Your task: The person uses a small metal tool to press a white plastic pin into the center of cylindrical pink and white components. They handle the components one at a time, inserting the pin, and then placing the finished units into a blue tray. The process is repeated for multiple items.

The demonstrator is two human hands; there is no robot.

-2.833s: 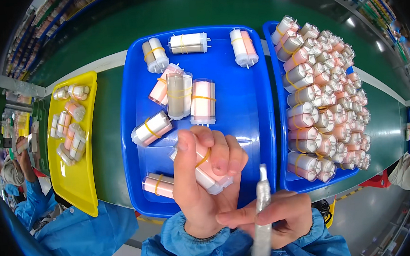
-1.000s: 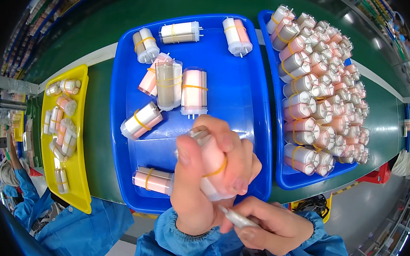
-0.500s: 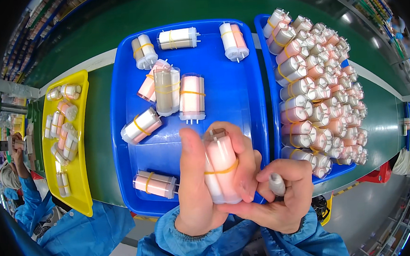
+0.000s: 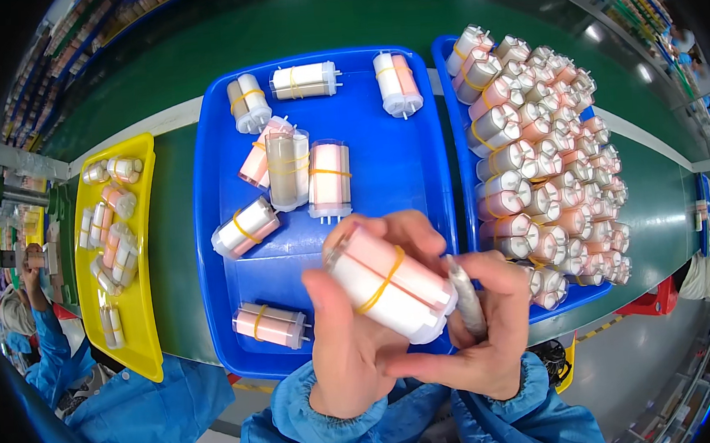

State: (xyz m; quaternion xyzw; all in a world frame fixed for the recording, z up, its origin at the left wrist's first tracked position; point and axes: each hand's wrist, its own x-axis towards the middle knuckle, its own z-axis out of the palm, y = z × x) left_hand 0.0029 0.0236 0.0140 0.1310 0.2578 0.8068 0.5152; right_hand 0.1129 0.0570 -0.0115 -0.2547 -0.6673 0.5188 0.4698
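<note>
My left hand (image 4: 341, 350) is closed round a bundle of white and pink cylinders (image 4: 393, 289) in clear plastic, bound with a yellow rubber band. The bundle tilts, its pale end cap facing down and right. My right hand (image 4: 494, 331) grips a slim, greyish-white stick-like tool (image 4: 468, 302) between thumb and fingers, close beside that end cap. Whether tool and cap touch, I cannot tell. Beneath both hands is a blue tray (image 4: 264, 277). It holds several similar banded bundles, among them a pink one (image 4: 330, 178) and a grey-and-white one (image 4: 288, 170).
At the right, a second blue tray (image 4: 471, 205) is packed with stacked bundles (image 4: 538, 126). A yellow tray (image 4: 140, 261) with more bundles stands at the left on the green table (image 4: 176, 234). Beyond it, another person's blue sleeve (image 4: 50, 337) shows.
The bundle has turned in my left hand, from nearly upright to tilted with its cap toward the right. In my right hand the tool now shows more of its length, pointing upward.
</note>
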